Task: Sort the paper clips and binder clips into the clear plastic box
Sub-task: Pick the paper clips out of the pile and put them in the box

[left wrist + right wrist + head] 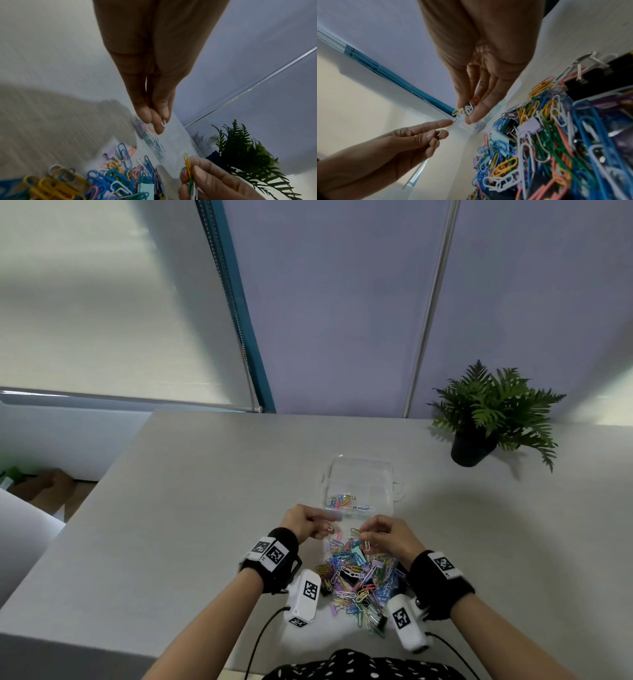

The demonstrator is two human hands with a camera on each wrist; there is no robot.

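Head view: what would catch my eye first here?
The bright heap of coloured clips on the grey table, right before the person. Above it both hands pinch paper clips: the left hand a white one, the right hand several. Beyond them sits the clear plastic box, few clips inside.

We are looking down from the head at the tabletop and both arms. Each wrist camera is looking along its own hand, very close. All three views are sharing the pile of clips and the box.
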